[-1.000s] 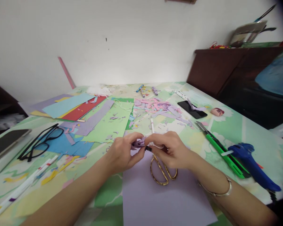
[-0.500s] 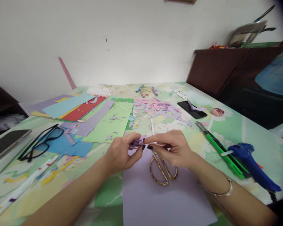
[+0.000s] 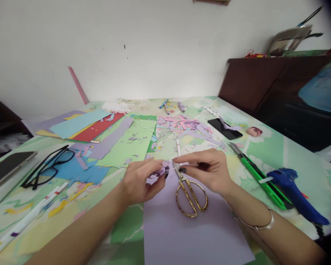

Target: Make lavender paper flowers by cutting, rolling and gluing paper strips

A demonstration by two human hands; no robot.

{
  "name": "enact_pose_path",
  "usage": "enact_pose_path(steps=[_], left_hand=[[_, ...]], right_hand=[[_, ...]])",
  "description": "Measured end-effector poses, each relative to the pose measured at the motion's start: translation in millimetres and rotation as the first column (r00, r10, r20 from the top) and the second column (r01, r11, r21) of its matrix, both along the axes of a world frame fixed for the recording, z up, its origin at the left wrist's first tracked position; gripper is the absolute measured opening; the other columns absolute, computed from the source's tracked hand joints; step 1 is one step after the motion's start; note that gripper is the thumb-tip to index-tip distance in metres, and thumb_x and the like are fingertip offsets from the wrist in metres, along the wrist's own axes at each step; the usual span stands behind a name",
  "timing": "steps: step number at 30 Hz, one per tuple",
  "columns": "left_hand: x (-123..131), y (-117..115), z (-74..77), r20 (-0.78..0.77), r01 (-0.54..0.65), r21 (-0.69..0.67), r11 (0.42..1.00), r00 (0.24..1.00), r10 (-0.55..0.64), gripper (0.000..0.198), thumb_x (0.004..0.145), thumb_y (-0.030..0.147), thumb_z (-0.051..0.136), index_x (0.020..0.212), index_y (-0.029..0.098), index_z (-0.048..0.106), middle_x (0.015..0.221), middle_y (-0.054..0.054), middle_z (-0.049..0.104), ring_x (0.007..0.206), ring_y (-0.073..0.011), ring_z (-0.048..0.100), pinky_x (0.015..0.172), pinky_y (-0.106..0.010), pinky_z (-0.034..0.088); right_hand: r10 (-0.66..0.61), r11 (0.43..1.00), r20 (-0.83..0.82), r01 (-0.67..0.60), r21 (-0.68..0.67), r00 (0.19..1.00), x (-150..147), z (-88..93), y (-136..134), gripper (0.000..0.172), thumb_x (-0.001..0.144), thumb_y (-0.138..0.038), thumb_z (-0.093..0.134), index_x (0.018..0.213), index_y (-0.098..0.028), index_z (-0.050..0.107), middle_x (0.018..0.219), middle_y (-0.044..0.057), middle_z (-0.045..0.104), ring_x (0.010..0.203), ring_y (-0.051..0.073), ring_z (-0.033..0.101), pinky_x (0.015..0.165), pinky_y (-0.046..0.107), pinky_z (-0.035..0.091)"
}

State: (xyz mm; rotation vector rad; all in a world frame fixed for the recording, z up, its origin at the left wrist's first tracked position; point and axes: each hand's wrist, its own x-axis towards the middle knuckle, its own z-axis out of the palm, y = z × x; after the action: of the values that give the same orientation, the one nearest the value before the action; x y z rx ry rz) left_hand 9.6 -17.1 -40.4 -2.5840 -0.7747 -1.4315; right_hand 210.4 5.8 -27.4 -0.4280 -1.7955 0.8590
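My left hand [image 3: 139, 180] is closed around a small bunch of purple paper pieces [image 3: 163, 169], partly hidden by the fingers. Beside it, my right hand [image 3: 206, 171] is closed in a pinch, thumb and index finger close to the bunch. A thin pale string seems to run from the paper to these fingertips, though it is blurred. Below the hands, gold-handled scissors [image 3: 191, 198] lie on a purple paper sheet [image 3: 182, 239], blades pointing away from me. A white marker [image 3: 178, 147] lies just beyond the hands.
Pink and purple scraps [image 3: 179, 123] cover the table's middle. Coloured sheets [image 3: 96, 129] and black glasses [image 3: 49, 171] lie left. On the right are a black phone [image 3: 224, 128], a green utility knife [image 3: 260, 176], a blue glue gun [image 3: 298, 195] and a pinkish lump [image 3: 254, 131].
My right hand has drawn slightly right, away from the purple paper, leaving a small gap. My left hand has turned a little, showing more of the bunch. The scissors stay put.
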Motion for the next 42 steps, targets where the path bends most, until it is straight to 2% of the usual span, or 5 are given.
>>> enact_pose_path(steps=[12,18,29,34,42], left_hand=[[0.3,-0.6,-2.6,-0.06,-0.085,-0.01,0.996,0.995,0.084,0.016,0.075,0.009,0.053,0.087,0.02,0.052,0.062,0.003,0.061,0.046,-0.0081,0.053,0.046,-0.018,0.043],[2.6,-1.4,-12.8,0.046,-0.043,-0.083,0.996,0.998,0.047,0.028,0.076,0.01,0.057,0.102,0.019,0.049,0.068,0.002,0.062,0.046,-0.0065,0.053,0.041,-0.015,0.042],[7.9,-5.2,-15.9,0.055,-0.026,-0.166,0.986,0.998,0.036,0.026,0.077,0.011,0.058,0.101,0.02,0.052,0.069,0.002,0.063,0.046,-0.0069,0.054,0.042,-0.015,0.045],[10.0,-2.6,-15.3,0.133,-0.008,-0.068,0.998,0.991,0.016,0.039,0.074,0.009,0.059,0.11,0.019,0.047,0.075,0.0,0.066,0.044,-0.0066,0.054,0.039,-0.016,0.043],[8.6,-4.1,-0.8,0.153,-0.115,-0.025,0.993,0.981,0.117,0.028,0.075,0.009,0.056,0.101,0.018,0.055,0.068,0.0,0.066,0.048,-0.0085,0.06,0.041,-0.015,0.047]], right_hand=[[-0.045,0.932,0.186,-0.026,0.361,0.982,-2.9,-6.1,-0.5,0.025,0.078,-0.008,0.061,0.098,-0.018,0.07,0.052,-0.005,0.056,0.043,0.005,0.042,0.045,0.017,0.036],[-0.14,0.867,0.238,0.004,0.498,0.961,-3.6,-11.2,4.9,0.013,0.085,-0.014,0.057,0.094,-0.015,0.066,0.058,-0.002,0.059,0.047,0.006,0.044,0.046,0.019,0.035],[-0.061,0.912,0.223,-0.037,0.409,0.973,-1.8,-7.0,6.1,0.015,0.089,-0.019,0.056,0.087,-0.016,0.07,0.058,-0.001,0.052,0.049,0.006,0.047,0.045,0.017,0.037],[-0.081,0.908,0.111,0.028,0.417,0.991,-5.7,-11.3,3.7,0.016,0.087,-0.017,0.056,0.093,-0.019,0.071,0.06,0.0,0.057,0.049,0.007,0.048,0.044,0.019,0.037],[-0.035,0.94,0.099,-0.001,0.342,0.994,-2.4,-2.7,2.4,0.022,0.085,-0.011,0.056,0.101,-0.013,0.072,0.057,0.001,0.056,0.047,0.008,0.045,0.044,0.021,0.034]])
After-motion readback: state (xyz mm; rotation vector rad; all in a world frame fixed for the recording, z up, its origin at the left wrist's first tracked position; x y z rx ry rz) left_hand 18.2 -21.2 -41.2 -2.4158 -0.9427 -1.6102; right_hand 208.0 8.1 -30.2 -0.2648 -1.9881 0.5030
